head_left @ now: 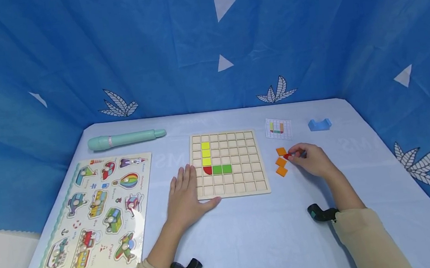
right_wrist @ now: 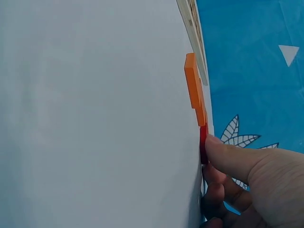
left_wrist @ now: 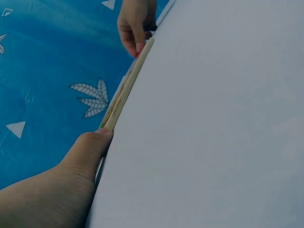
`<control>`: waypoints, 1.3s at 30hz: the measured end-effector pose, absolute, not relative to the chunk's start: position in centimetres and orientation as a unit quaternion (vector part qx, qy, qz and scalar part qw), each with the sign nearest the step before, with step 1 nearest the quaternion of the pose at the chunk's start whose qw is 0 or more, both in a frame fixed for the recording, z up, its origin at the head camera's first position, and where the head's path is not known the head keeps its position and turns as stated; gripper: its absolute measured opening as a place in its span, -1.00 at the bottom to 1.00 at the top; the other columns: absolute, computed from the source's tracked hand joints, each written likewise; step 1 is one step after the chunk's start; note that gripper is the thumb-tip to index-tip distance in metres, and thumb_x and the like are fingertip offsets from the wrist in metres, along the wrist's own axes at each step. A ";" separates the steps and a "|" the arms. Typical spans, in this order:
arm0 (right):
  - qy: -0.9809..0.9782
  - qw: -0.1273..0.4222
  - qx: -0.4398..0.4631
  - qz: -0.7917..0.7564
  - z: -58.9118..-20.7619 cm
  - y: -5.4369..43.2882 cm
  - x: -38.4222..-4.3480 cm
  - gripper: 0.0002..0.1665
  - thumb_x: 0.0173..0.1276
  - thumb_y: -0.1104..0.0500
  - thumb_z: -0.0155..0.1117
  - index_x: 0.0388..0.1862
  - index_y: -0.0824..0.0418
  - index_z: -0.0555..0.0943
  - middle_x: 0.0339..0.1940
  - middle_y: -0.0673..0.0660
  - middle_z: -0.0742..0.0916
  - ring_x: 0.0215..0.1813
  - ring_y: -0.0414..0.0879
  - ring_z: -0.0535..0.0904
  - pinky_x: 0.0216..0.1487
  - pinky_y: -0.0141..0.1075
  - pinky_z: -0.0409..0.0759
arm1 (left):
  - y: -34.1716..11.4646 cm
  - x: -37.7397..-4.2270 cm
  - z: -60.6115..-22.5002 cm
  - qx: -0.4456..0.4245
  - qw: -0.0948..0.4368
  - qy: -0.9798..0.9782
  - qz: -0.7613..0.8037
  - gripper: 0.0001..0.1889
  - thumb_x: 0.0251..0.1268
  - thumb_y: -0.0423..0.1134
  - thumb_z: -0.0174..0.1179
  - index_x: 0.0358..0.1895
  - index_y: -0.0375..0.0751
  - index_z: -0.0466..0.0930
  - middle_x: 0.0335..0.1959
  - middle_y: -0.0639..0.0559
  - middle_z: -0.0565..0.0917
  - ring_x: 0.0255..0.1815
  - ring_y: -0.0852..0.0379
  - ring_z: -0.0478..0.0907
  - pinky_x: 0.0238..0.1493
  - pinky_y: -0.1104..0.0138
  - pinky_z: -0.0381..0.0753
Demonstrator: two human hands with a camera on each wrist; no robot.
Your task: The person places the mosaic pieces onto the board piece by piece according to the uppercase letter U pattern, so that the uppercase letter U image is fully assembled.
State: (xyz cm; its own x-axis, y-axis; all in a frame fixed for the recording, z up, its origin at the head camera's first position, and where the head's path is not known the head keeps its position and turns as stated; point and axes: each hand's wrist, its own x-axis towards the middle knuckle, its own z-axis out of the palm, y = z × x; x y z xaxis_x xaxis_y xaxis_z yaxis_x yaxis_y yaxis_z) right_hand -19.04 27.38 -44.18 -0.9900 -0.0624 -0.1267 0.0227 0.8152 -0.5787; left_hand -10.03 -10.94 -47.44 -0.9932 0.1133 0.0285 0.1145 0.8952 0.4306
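A wooden grid board [head_left: 244, 187] lies at the middle of the table. On it stand a column of yellow tiles [head_left: 206, 153], a red rounded corner tile [head_left: 207, 170] and two green tiles [head_left: 221, 169]. My left hand [head_left: 185, 196] rests flat with fingers spread at the board's left edge, its thumb along the near edge. To the right of the board, my right hand [head_left: 312, 161] pinches a red tile [right_wrist: 204, 145] between thumb and fingers, low at the table. Beside it lie three orange tiles [head_left: 281, 162]; the fingers partly hide the red tile.
A pattern card [head_left: 278, 129] and a blue block [head_left: 320, 124] lie behind the right hand. On the left are a vehicle peg puzzle [head_left: 99, 216] and a mint-green microphone-shaped toy [head_left: 127, 139]. Blue cloth [head_left: 174, 46] hangs behind the table.
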 end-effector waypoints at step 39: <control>0.932 0.062 -0.061 -0.352 -42.2 25.7 -19.0 -0.75 0.44 0.16 0.26 0.04 0.20 0.55 -0.05 0.18 0.69 -0.10 0.05 0.47 -0.15 -0.30 0.53 | -11.0 -10.0 -47.3 -0.057 0.003 -0.973 -0.225 0.31 -0.03 0.54 0.20 0.60 -0.29 -0.14 0.64 -0.17 -0.06 0.67 -0.13 -0.23 0.61 -0.07 -0.20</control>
